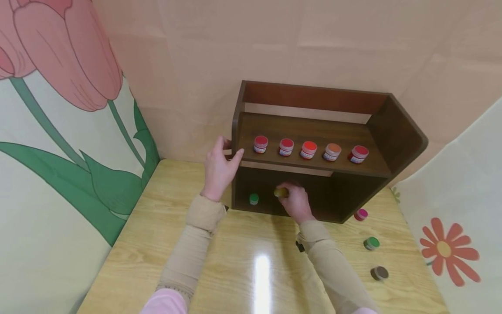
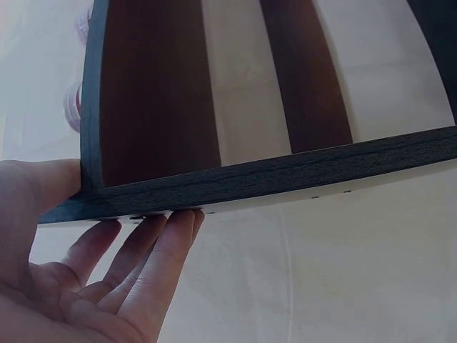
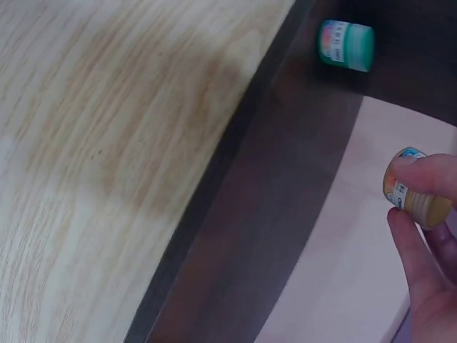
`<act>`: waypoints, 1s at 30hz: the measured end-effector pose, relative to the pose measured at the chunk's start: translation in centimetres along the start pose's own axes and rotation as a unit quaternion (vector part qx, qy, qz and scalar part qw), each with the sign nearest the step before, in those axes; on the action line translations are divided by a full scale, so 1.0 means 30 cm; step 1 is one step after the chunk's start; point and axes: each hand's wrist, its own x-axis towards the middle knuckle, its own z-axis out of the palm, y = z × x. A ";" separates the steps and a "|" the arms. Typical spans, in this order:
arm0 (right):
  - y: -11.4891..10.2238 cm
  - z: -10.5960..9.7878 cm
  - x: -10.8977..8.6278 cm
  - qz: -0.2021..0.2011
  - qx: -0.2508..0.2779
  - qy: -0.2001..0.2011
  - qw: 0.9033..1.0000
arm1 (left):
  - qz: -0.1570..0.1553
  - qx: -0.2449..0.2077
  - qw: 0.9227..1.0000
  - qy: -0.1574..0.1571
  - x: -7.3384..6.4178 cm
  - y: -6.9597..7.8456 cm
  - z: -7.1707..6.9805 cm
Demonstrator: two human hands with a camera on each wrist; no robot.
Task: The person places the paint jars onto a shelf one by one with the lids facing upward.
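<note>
A dark brown two-tier shelf (image 1: 313, 168) stands on the wooden table. My left hand (image 1: 220, 168) grips its left side panel (image 2: 235, 175), the thumb on one face and the fingertips on the other. Between thumb and fingers, my right hand (image 1: 297, 201) pinches a small yellow paint jar (image 3: 408, 187), held tilted inside the lower tier. To its left on that tier is a green-lidded paint jar (image 1: 254, 199). Along the upper board stand several jars with red and orange lids, among them a bright red one (image 1: 309, 150) and a brownish-orange one (image 1: 332, 152).
On the table (image 1: 157, 244), right of the shelf, sit a magenta-lidded jar (image 1: 361, 214), a green-lidded jar (image 1: 371, 243) and a brown-lidded jar (image 1: 379, 273). Cloth hangings rise behind and at both sides, with a tulip print at left and a red flower (image 1: 444, 249) at right.
</note>
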 end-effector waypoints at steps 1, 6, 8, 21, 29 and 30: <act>0.002 0.005 0.001 -0.002 0.000 -0.003 1.000 | 0.000 -0.001 1.000 0.001 0.000 0.000 0.000; 0.012 0.031 0.012 -0.004 -0.002 -0.030 1.000 | -0.001 -0.004 1.000 0.001 0.001 0.000 -0.002; 0.018 0.041 0.020 -0.008 -0.008 -0.039 0.999 | -0.003 -0.003 1.000 0.001 0.001 -0.001 -0.002; 0.017 0.085 0.059 -0.007 -0.034 -0.084 0.996 | -0.002 0.000 1.000 -0.001 0.001 -0.004 0.000; 0.022 0.113 0.053 0.029 -0.042 -0.117 0.992 | 0.009 0.000 1.000 0.002 0.001 -0.012 0.003; 0.023 0.116 0.051 0.032 -0.045 -0.123 0.991 | 0.010 0.000 1.000 0.003 0.001 -0.013 0.003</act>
